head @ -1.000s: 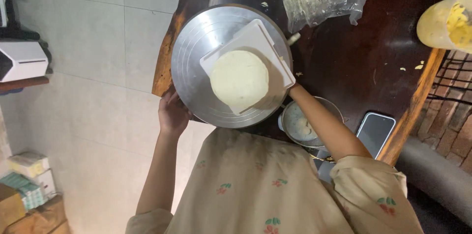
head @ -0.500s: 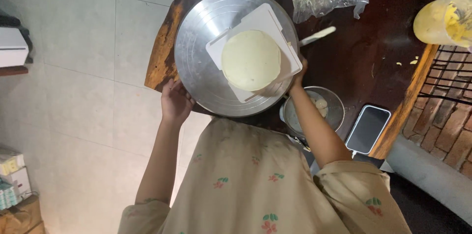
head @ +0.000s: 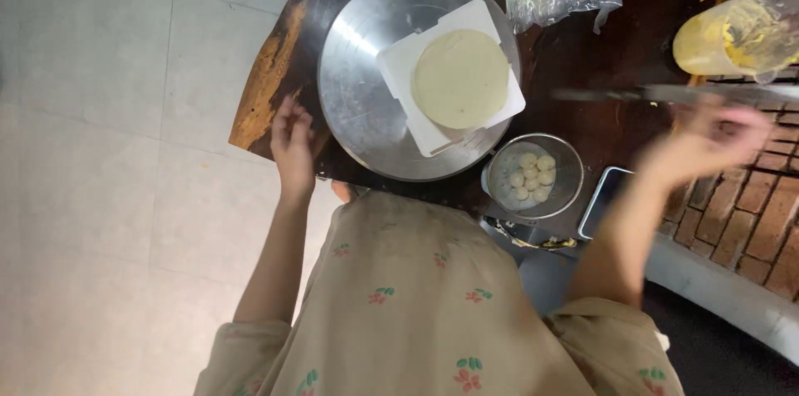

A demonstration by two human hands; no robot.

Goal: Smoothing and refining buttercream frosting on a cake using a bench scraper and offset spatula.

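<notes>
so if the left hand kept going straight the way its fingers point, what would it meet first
Probably the rim of the big round metal tray: the left hand rests at the dark wooden table's edge, fingers pointing up the picture beside it. Depth is unclear.

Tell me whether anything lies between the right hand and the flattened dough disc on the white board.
Nothing visible blocks it. The right hand, blurred, is out to the side over the dark tabletop; bare table lies between it and the dough disc on the white board. The small bowl of dough balls sits nearer the person, off that line.
</notes>
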